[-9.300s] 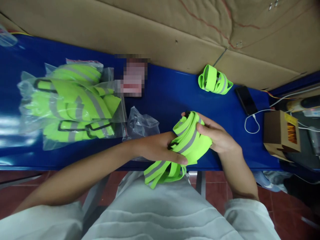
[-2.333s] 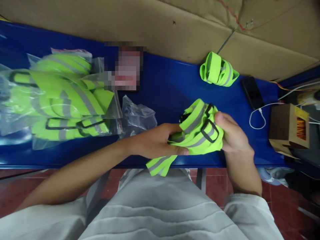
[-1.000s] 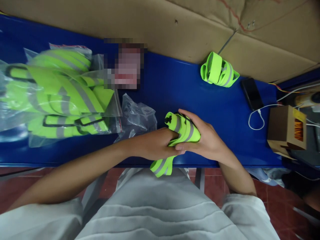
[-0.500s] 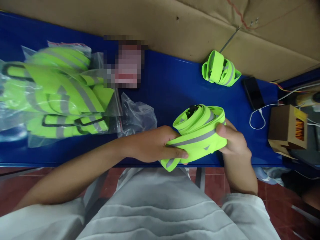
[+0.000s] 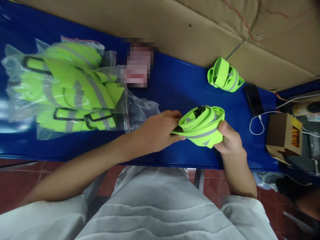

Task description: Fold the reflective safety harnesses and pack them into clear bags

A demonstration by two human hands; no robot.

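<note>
A coiled neon-yellow reflective strap [image 5: 203, 125] with a grey stripe and a black part at its core is held above the front of the blue table. My right hand [image 5: 230, 138] grips the coil from the right, thumb on its outer face. My left hand [image 5: 160, 131] is closed on the strap's left end, its fingertips partly hidden. Left of my hands lie clear plastic bags holding more neon straps [image 5: 82, 88] with black buckles. An unheld strap bundle [image 5: 225, 75] rests near the back of the table.
A crumpled clear bag [image 5: 142, 106] lies behind my left forearm. At the right are a black phone [image 5: 253, 100], a white cable [image 5: 262, 128] and an open cardboard box [image 5: 278, 136]. Brown covering [image 5: 162, 30] borders the table's back. A pixelated item [image 5: 138, 66] sits near it.
My left hand has shifted up, and the strap's loose lower-left fold no longer hangs below it. The coil looks more compact. My right hand still grips it. The view has shifted slightly.
</note>
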